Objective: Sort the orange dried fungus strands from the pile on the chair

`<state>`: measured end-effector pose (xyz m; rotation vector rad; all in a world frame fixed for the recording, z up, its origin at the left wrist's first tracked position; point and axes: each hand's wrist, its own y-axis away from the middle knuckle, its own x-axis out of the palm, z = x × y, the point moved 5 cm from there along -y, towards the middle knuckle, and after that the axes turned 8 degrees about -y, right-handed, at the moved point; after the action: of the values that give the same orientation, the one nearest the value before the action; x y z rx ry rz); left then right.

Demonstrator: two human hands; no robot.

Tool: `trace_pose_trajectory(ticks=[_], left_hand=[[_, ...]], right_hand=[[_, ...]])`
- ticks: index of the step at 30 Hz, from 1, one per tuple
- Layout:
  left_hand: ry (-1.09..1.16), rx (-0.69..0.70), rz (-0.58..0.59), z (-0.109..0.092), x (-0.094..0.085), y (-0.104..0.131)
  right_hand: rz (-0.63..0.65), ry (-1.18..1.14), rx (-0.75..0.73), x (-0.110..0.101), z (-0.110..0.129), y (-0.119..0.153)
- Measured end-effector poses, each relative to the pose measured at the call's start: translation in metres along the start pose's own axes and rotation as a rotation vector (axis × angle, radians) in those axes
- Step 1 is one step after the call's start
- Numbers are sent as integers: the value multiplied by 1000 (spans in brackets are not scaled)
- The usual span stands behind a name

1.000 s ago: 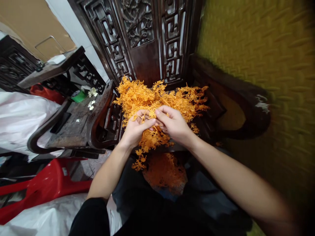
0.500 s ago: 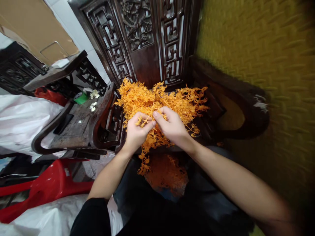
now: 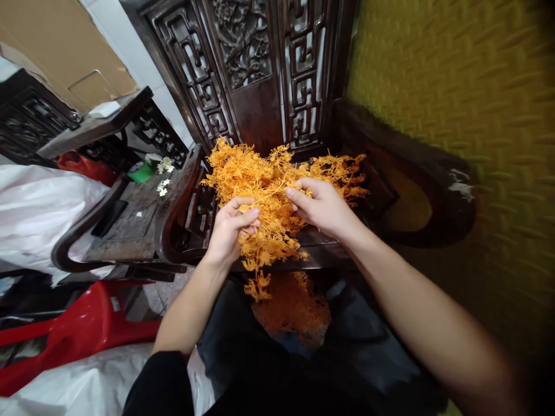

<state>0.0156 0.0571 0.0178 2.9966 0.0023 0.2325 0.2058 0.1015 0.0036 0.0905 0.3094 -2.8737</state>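
Orange strand: thin, branching artificial sprig (image 3: 273,192) stretched between the two hands, above the front of the orange pile (image 3: 234,167).
Left hand: (image 3: 228,231) its grip pinches the strand's near end between thumb and curled fingers.
Right hand: (image 3: 325,208) its grip pinches the strand too, thumb against forefinger, palm turned down.
Change: half a second ago the fingertips nearly met; now the right hand has drawn off to the right, leaving a clear gap with the strand across it.
Carved chair: dark wood (image 3: 255,115), its seat carrying the tangled pile; one orange cluster hangs over the front edge.
Bag below the seat: a see-through bag (image 3: 319,334) between the knees, filled with darker orange pieces.
Neighbouring chair: on its seat (image 3: 121,237) lie a green tape roll (image 3: 143,172) and pale flower pieces (image 3: 163,188).
White sacks: one beside that chair (image 3: 39,214), one lower left (image 3: 82,381); contents hidden.
Red plastic seat: (image 3: 87,318) between the sacks.
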Motion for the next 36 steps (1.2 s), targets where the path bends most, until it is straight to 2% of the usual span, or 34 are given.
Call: trace_pose_trajectory(ticks=[5, 9, 11, 13, 15, 16, 19, 21, 24, 27, 32, 34, 36], left_hand=[[190, 83, -105, -6, -17, -12], [176, 111, -131, -10, -23, -16], [157, 191, -154, -19, -31, -15], [163, 343, -229, -32, -43, -12], [164, 426, -273, -38, -50, -8], [149, 400, -254, -36, -49, -8], [74, 173, -67, -18, -31, -9], [46, 73, 22, -6, -18, -7], [16, 31, 53, 0, -8, -6], [-2, 24, 49, 2, -6, -8], [-46, 31, 0, 6, -8, -14], [-77, 72, -14, 6, -8, -15], [-99, 102, 1, 7, -6, -14]], right_hand=[[45, 359, -83, 3, 6, 1], [15, 462, -187, 8, 12, 0], [-81, 516, -194, -5, 12, -3], [-236, 546, -148, -28, 9, -5], [-322, 434, -49, -49, 3, -6], [-311, 305, 6, -54, -1, -6], [-219, -154, 105, -48, -6, -4], [-204, -327, 88, -37, -3, -2], [-167, -417, 52, -22, 3, 2], [-103, -497, 77, -10, 4, 3], [-68, -653, 257, 7, -10, 0], [-66, -643, 332, 14, -16, 0], [-77, -578, 328, 19, -17, 2]])
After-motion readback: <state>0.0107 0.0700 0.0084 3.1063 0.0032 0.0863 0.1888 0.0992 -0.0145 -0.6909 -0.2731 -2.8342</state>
